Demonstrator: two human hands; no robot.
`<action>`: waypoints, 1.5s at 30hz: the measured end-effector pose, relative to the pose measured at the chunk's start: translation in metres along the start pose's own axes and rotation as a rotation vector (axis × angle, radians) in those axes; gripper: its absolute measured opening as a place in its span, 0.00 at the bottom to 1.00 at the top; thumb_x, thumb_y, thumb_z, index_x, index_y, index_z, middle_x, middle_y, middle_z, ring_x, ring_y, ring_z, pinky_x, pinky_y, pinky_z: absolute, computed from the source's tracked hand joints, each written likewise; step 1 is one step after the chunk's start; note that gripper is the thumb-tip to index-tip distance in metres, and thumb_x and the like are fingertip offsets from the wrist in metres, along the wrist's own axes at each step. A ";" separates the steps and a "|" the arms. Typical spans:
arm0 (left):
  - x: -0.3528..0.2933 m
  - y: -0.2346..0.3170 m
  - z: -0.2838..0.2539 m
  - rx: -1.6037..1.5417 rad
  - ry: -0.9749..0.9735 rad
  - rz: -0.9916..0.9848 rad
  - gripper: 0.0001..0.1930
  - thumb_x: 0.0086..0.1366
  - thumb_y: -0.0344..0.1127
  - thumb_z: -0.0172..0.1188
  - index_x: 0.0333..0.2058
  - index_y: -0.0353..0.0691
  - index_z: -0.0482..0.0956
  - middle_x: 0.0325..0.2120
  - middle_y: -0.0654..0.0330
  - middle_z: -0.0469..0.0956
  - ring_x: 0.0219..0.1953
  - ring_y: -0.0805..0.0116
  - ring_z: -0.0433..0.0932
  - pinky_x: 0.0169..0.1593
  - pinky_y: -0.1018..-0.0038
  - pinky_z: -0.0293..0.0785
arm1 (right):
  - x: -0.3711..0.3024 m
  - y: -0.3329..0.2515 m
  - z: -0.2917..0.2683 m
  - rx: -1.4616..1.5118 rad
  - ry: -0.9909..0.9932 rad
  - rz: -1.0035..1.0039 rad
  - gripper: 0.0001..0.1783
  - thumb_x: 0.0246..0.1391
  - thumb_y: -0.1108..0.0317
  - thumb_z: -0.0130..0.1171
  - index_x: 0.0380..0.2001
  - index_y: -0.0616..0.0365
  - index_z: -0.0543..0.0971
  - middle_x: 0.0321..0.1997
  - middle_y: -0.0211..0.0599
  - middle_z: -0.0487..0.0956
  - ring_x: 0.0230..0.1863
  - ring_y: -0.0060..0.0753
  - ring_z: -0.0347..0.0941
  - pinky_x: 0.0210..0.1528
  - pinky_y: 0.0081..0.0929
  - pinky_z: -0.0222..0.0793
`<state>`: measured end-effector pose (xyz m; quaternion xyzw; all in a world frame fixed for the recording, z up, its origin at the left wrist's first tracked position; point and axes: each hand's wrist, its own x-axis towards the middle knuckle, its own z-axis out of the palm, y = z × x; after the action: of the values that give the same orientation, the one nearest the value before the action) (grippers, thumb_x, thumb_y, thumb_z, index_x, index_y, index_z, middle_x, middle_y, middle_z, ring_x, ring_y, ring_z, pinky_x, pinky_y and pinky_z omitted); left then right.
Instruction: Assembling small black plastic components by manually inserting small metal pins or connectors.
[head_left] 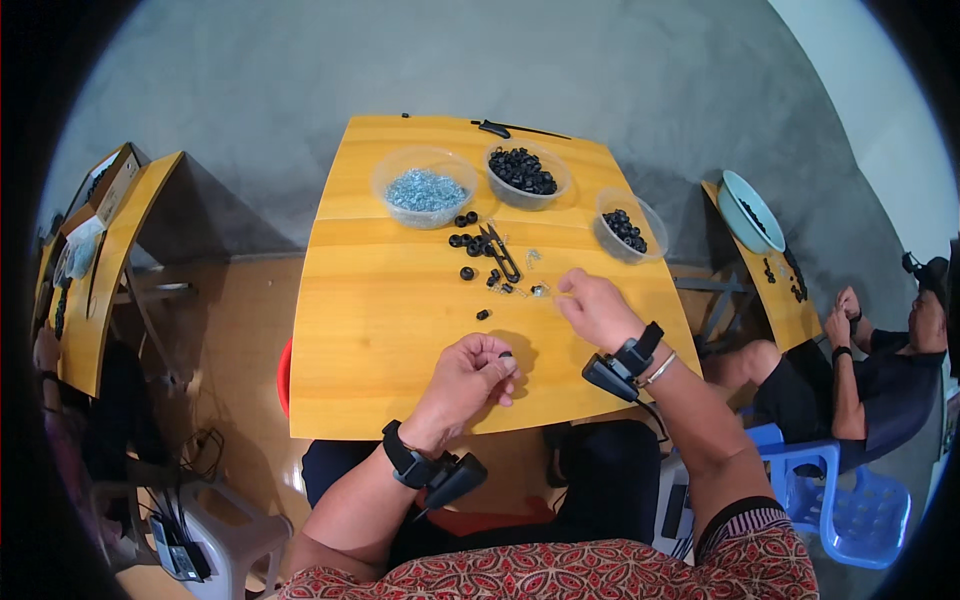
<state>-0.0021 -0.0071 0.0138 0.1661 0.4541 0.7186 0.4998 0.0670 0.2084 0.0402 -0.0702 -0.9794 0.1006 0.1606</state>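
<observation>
My left hand is closed near the table's front edge, pinching a small black plastic part between thumb and fingers. To its right and farther up, my right hand is held over the table with thumb and fingertips together. Whatever those fingertips hold is too small to make out. Just left of the right hand lie small clear and silvery pieces and a few small black parts. A lone black part sits nearer to me. Black thread snips lie beside a cluster of round black pieces.
Along the far side stand a clear bowl of pale bluish bits, a bowl of black parts and a bowl of round black pieces. Behind them lies a black-handled tool. Other people sit at side tables, left and right.
</observation>
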 end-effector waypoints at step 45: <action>-0.004 0.007 -0.005 -0.483 -0.181 0.118 0.10 0.61 0.28 0.48 0.41 0.33 0.70 0.31 0.55 0.75 0.29 0.72 0.75 0.34 0.78 0.76 | 0.001 -0.055 -0.031 0.553 -0.215 -0.060 0.04 0.50 0.73 0.47 0.29 0.63 0.69 0.22 0.40 0.71 0.25 0.35 0.68 0.30 0.25 0.63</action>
<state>-0.0074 -0.0139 0.0174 0.1318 0.2122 0.8165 0.5206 0.0708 0.1605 0.0815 0.0164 -0.9279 0.3654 0.0719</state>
